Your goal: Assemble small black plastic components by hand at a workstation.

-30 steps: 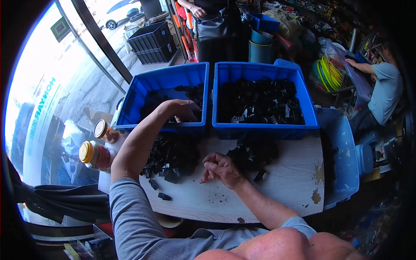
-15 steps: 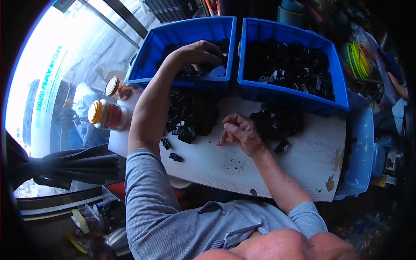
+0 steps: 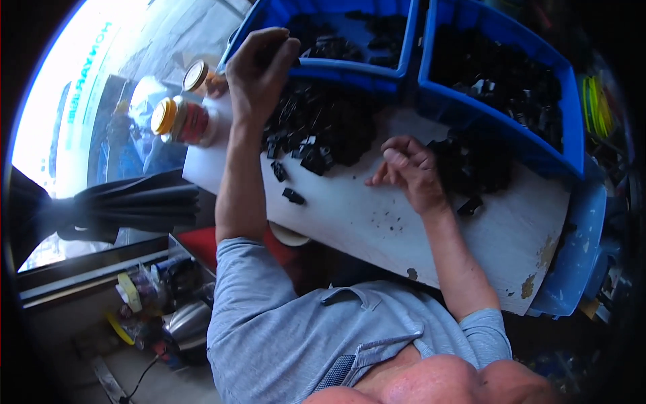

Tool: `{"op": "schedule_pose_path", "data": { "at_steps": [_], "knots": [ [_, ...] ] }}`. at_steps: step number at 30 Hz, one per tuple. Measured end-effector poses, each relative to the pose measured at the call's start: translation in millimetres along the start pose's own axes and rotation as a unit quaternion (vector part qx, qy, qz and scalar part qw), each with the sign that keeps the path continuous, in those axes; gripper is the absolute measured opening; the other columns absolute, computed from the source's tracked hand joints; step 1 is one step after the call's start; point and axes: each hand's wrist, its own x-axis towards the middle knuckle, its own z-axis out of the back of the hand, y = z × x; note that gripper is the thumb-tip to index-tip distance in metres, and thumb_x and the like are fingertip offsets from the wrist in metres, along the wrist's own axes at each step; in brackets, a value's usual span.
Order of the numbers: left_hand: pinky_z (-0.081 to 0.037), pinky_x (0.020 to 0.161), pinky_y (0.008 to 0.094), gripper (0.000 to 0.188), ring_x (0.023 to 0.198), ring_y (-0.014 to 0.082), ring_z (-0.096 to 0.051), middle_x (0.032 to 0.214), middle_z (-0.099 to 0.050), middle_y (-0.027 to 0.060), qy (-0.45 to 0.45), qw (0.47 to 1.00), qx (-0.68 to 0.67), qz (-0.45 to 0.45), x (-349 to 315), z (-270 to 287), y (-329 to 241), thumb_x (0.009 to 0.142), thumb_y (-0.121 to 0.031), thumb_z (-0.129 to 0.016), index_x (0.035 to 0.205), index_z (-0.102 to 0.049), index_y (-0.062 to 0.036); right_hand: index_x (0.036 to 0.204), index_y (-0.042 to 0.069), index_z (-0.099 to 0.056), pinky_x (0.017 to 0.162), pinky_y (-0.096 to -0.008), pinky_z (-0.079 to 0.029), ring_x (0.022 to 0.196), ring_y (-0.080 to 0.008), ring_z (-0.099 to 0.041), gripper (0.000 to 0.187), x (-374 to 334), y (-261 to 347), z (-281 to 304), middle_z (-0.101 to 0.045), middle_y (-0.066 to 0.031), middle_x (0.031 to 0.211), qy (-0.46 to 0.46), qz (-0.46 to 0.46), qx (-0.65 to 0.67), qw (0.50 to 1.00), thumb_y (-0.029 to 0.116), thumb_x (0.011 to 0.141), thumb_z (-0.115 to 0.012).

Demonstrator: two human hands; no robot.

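My left hand [image 3: 259, 74] is raised at the near left corner of the left blue bin [image 3: 356, 73]. Its fingers and thumb curl around something dark that I cannot make out. Below and right of it, a heap of small black plastic parts [image 3: 323, 128] lies on the white table [image 3: 350, 222], with a couple of loose parts [image 3: 293, 196] in front. My right hand [image 3: 414, 172] hovers over or rests on the table beside a second heap of black parts [image 3: 474, 161]. Its fingers are loosely bent and apart, with nothing visible in them.
Black parts also fill the right blue bin [image 3: 501, 124]. Left of my left arm stand a yellow-lidded jar [image 3: 185, 121] and another lidded jar [image 3: 197, 77]. A lighter blue tub [image 3: 572, 249] is at the table's right end; a tied dark curtain [image 3: 128, 205] hangs by the window.
My left hand has come out of the left bin and moved left to its near corner, fingers closed. My right hand keeps its pose. The whole view has shifted.
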Motion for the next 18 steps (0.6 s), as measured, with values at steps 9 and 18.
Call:
{"op": "schedule_pose_path", "data": {
  "at_steps": [9, 18],
  "knots": [
    [-0.049, 0.094, 0.0437, 0.025, 0.111, 0.0342, -0.06, 0.108, -0.069, 0.0107, -0.114, 0.912, 0.359, -0.162, -93, -3, 56, 0.077, -0.011, -0.078, 0.1, -0.07, -0.0075, 0.104, 0.007, -0.065, 0.073, -0.0386, -0.063, 0.067, -0.0123, -0.068, 0.02, 3, -6, 0, -0.057, 0.0002, 0.063, 0.024, 0.041, -0.006, 0.999, 0.023, 0.094, -0.066],
    [-0.038, 0.107, 0.0482, 0.031, 0.124, 0.0392, -0.052, 0.122, -0.065, 0.0148, -0.132, 0.949, 0.277, -0.069, -107, 25, 56, 0.084, -0.028, -0.074, 0.108, -0.071, -0.008, 0.109, 0.004, -0.061, 0.076, -0.0491, -0.063, 0.068, -0.0151, -0.067, 0.021, 2, -6, -3, -0.052, 0.0005, 0.06, 0.034, 0.048, -0.031, 0.998, 0.02, 0.095, -0.063]
  ]
}}
